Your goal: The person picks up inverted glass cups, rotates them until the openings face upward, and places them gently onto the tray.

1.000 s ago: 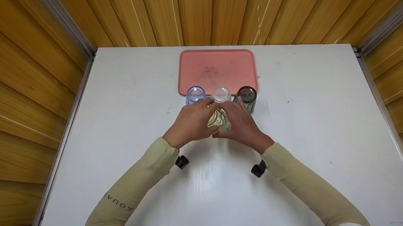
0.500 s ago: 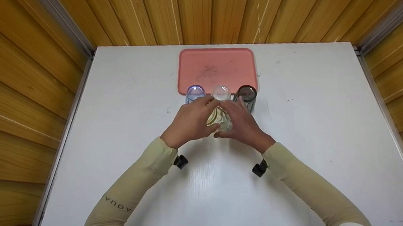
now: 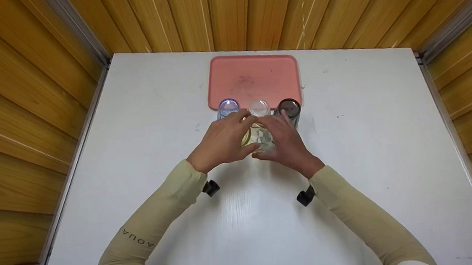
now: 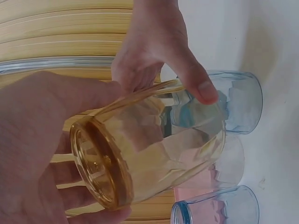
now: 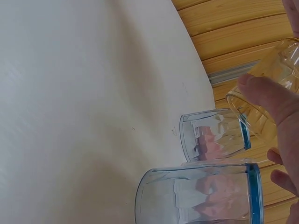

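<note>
A pale yellow faceted drinking glass (image 3: 263, 136) is held above the table between both hands, tilted, its thick base toward the left and its rim toward the lower right. My left hand (image 3: 224, 139) grips the base end, with the thumb on one side and fingers on the other in the left wrist view. My right hand (image 3: 283, 139) grips the rim end, its thumb lying on the wall near the rim. Just beyond stand three upside-down glasses: a bluish one (image 3: 228, 107), a clear one (image 3: 259, 107) and a dark one (image 3: 289, 108). The hands partly cover them.
A pink tray (image 3: 253, 80) lies behind the row of glasses on the white table (image 3: 154, 113). Wood-panelled walls (image 3: 227, 15) border the table at the back and sides. A black wrist camera (image 3: 306, 196) juts from the right sleeve.
The yellow glass has turned slightly between my hands; more of its faceted side shows and its base ring has shifted left. My right hand has edged right. The standing glasses stay put.
</note>
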The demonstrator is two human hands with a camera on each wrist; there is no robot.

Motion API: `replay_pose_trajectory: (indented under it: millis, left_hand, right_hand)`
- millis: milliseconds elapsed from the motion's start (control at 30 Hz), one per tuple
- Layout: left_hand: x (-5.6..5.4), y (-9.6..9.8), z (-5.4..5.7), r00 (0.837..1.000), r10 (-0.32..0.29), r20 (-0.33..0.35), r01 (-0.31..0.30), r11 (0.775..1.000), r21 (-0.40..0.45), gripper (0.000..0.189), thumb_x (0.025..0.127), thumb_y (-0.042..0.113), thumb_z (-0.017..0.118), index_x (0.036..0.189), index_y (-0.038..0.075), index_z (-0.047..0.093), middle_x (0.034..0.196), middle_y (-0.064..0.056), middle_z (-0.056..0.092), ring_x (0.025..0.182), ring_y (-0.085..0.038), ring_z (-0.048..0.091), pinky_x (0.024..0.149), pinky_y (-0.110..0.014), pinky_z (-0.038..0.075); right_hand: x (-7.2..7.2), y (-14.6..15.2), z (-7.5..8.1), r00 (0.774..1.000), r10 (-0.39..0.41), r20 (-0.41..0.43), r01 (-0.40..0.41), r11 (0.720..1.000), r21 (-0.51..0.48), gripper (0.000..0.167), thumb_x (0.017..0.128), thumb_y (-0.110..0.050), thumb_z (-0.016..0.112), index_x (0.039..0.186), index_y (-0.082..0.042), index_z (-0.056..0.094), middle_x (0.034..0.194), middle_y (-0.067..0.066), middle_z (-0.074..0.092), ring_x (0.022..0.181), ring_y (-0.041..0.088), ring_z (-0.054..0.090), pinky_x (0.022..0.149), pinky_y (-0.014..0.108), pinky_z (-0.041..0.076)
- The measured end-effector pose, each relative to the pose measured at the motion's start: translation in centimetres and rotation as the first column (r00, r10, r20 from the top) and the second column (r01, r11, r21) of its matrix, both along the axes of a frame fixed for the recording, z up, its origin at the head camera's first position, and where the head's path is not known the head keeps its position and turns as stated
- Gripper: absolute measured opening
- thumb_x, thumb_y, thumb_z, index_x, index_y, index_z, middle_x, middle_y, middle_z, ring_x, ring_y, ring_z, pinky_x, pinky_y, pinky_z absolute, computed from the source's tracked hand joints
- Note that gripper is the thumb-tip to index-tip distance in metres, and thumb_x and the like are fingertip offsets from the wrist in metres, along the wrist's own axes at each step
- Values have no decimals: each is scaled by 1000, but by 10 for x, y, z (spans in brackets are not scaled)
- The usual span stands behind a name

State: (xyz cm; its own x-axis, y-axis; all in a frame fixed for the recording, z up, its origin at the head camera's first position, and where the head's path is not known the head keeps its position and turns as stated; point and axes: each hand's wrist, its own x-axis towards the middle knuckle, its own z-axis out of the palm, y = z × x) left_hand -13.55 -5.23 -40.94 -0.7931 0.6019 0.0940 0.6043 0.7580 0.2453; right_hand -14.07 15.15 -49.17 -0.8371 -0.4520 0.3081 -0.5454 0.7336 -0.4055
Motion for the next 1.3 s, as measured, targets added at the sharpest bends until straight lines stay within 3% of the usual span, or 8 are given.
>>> replay_pose_trajectory:
  millis: [500, 633, 900, 1300]
  left_hand:
    - [-3, 5, -4, 1000, 22, 15, -22, 1000, -17, 63, 81, 54, 70, 131, 18, 56, 135, -4, 57, 112, -21, 63, 89, -42, 56]
    - [-3, 6, -5, 1000, 19, 16, -18, 999, -27, 68, 77, 57, 73, 131, 20, 55, 136, -4, 56, 114, -22, 62, 93, -43, 55]
    - [-5, 7, -6, 1000, -3, 13, 4, 999, -37, 78, 68, 54, 82, 132, 19, 54, 130, -4, 59, 108, -23, 63, 85, -42, 56]
    - [-5, 4, -7, 1000, 1, 24, 1, 999, -46, 77, 71, 49, 82, 135, 20, 51, 132, -4, 60, 111, -22, 63, 91, -42, 55]
  right_hand:
    - [2, 2, 4, 998, -9, -55, 10, 1000, 18, 85, 66, -44, 87, 136, -20, 46, 136, 0, 54, 130, 21, 47, 121, 58, 12]
    - [2, 4, 4, 997, -1, -80, 4, 1000, 27, 85, 68, -48, 85, 137, -19, 45, 135, 0, 54, 129, 21, 47, 121, 58, 13]
    - [2, 5, 5, 994, 5, -108, 1, 999, 49, 87, 68, -52, 83, 139, -17, 44, 131, 4, 55, 126, 21, 48, 121, 58, 14]
    - [3, 5, 2, 996, 8, -91, -1, 997, 77, 96, 66, -53, 84, 143, -18, 39, 138, 3, 49, 132, 24, 44, 118, 64, 14]
